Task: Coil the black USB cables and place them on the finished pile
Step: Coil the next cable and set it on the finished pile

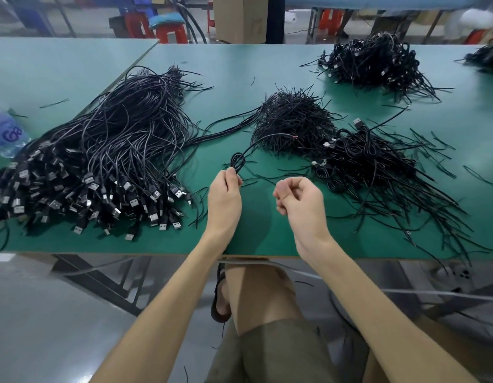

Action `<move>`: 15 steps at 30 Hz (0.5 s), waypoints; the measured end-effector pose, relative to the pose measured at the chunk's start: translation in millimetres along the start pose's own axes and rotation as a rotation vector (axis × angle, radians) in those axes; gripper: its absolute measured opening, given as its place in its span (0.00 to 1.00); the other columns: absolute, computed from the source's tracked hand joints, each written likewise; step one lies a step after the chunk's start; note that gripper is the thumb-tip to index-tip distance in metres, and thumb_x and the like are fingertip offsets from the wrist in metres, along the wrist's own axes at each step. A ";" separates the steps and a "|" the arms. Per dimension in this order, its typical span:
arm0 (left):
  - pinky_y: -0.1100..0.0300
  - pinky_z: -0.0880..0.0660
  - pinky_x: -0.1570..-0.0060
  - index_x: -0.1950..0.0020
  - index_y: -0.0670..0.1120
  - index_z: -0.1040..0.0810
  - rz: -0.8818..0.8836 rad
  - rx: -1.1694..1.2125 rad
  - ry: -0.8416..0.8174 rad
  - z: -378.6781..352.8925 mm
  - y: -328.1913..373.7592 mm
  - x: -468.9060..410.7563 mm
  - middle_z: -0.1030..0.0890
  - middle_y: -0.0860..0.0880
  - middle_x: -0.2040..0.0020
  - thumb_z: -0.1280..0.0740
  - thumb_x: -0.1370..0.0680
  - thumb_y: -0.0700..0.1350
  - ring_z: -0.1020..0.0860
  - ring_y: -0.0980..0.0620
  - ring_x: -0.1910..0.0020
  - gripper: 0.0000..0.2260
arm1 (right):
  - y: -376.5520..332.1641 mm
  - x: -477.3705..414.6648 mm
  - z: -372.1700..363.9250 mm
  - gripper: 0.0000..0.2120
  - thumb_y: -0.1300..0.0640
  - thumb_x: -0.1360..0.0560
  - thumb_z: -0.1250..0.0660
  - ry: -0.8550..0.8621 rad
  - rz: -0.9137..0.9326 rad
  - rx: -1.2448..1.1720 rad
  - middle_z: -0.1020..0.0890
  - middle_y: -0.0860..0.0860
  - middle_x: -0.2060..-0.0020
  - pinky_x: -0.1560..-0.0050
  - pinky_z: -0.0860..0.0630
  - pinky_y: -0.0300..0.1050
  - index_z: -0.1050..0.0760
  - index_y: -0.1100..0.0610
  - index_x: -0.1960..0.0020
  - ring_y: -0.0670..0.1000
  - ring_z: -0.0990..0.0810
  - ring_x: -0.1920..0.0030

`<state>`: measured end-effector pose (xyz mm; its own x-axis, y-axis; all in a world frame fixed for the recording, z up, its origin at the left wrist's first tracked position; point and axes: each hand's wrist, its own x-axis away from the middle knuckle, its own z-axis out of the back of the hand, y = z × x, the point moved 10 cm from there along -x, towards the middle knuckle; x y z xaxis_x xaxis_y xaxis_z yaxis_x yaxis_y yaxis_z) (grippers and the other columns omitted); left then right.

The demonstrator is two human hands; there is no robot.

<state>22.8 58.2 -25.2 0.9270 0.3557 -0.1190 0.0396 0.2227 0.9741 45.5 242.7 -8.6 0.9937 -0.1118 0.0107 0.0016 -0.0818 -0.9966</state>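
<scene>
Olive shorts (270,355) and a bare knee sit closest, below the edge of the green table (267,244), with both forearms reaching up over it.

At the far left edge a clear plastic bottle (6,134) lies on the table. Beside it spreads the big pile of loose black USB cables (107,150), plugs bunched toward the near edge and wires fanning away.

Right of that pile, the left hand (224,196) grips a partly coiled cable (237,161). Its fingers are curled round the base of a small loop that stands above the fist. The free tail of this cable arcs up and to the right, ending over a heap of thin black wire pieces (292,120) in the middle of the table.

The right hand (300,197) hovers just beside the left, apart from the cable, fingers curled inward against the thumb with nothing visible in them.

Further right lies the finished pile (361,164) of coiled cables, tails trailing toward the near right corner. Another dark cable heap (375,59) sits well behind it.
</scene>
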 end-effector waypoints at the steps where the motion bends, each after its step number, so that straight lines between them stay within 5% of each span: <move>1: 0.51 0.33 0.62 0.58 0.48 0.28 -0.005 -0.008 0.000 -0.2 0.6 -0.2 0.29 0.51 0.65 0.46 0.13 0.52 0.32 0.51 0.66 0.17 | -1.1 6.5 -3.0 0.05 0.61 0.18 0.34 -0.027 0.011 -0.029 0.20 0.48 0.66 0.65 0.28 0.37 0.26 0.62 0.51 0.44 0.26 0.68; 15: 0.53 0.34 0.59 0.55 0.43 0.28 -0.070 0.003 -0.143 -13.9 11.7 5.1 0.29 0.52 0.64 0.45 0.13 0.49 0.32 0.52 0.65 0.16 | 13.6 -18.1 -28.3 0.08 0.63 0.20 0.32 0.091 -0.138 -0.241 0.18 0.51 0.62 0.64 0.26 0.36 0.26 0.63 0.42 0.45 0.24 0.66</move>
<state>22.9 75.3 -17.0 0.9656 0.2065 -0.1583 0.1070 0.2396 0.9650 24.3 215.6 -20.0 0.9717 -0.1707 0.1633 0.0989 -0.3339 -0.9374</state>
